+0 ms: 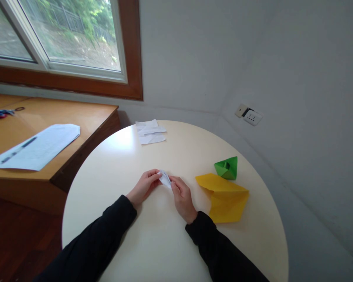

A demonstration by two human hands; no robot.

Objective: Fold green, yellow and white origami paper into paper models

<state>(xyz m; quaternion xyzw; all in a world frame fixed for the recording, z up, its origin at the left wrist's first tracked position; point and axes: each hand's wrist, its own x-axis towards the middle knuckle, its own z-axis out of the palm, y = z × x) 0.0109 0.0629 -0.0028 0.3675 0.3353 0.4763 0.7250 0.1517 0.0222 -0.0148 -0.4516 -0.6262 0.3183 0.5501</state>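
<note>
Two hands, the left hand (148, 184) and the right hand (182, 196), are both pinching one white paper (165, 179) between them and partly hiding its ends. One yellow sheet (227, 205) is lying to the right of the grip, near the right wrist, and one green fold (227, 171) is sitting just beyond that sheet. Several white slips (150, 138) are overlapping beyond the grip, their exact number unclear, on one round table (153, 243). Well left of the grip, one desk (91, 117) is bearing papers (54, 137), one pen (19, 149) lying on them, and scissors (6, 112), too blurred to count.
</note>
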